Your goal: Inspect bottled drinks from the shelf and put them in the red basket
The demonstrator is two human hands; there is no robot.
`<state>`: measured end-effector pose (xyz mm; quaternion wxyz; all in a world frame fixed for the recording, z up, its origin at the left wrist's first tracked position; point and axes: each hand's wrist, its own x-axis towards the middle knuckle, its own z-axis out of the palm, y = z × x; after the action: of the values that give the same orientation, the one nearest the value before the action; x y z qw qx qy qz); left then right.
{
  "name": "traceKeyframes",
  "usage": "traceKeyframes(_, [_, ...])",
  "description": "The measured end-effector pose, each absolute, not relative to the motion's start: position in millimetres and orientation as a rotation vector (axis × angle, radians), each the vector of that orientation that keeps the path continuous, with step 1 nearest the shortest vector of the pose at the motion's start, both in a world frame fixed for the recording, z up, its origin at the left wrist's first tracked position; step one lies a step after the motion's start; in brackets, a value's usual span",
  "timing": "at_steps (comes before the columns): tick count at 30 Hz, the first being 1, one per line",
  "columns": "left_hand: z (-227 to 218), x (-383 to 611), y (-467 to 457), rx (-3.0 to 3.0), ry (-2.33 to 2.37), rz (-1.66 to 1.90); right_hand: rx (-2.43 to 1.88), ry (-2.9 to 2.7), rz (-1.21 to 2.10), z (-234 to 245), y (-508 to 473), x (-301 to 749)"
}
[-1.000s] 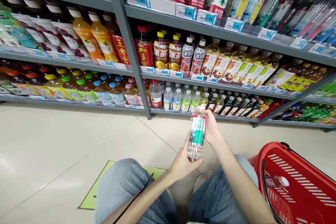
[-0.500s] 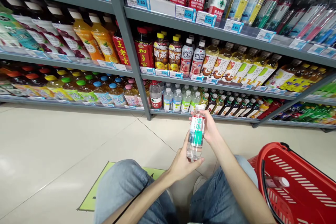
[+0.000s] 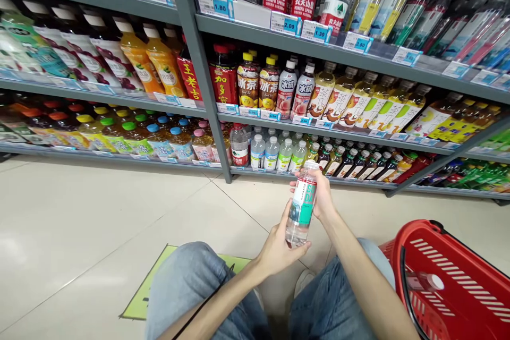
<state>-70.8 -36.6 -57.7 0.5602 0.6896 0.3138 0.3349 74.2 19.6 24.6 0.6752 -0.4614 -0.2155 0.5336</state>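
A clear soda-water bottle [image 3: 302, 204] with a white, red and green label is held upright in front of me, over my knees. My left hand [image 3: 278, 247] grips its lower end, fingers curled round the base. My right hand [image 3: 322, 196] wraps the upper part near the cap. I am crouched before grey shelves [image 3: 303, 42] full of bottled drinks. Small white-capped bottles [image 3: 271, 152] of a similar kind stand on the lowest shelf just beyond my hands.
A red plastic shopping basket [image 3: 458, 276] sits on the floor at my right, with a bottle [image 3: 424, 280] lying inside. A green floor sticker [image 3: 143, 297] lies under my left knee. Pale tiled floor [image 3: 79, 223] stretches to the left. Price tags line the shelf edges.
The bottle has turned a little in my hands, so its label now faces more sideways. The view has shifted slightly; both hands keep their hold.
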Motion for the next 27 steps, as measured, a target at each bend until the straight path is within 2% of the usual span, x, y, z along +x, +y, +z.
traceKeyframes(27, [-63.7, -71.6, -36.0, 1.733, 0.760, 0.798, -1.019, -0.554, 1.173, 21.5, 16.7, 75.4])
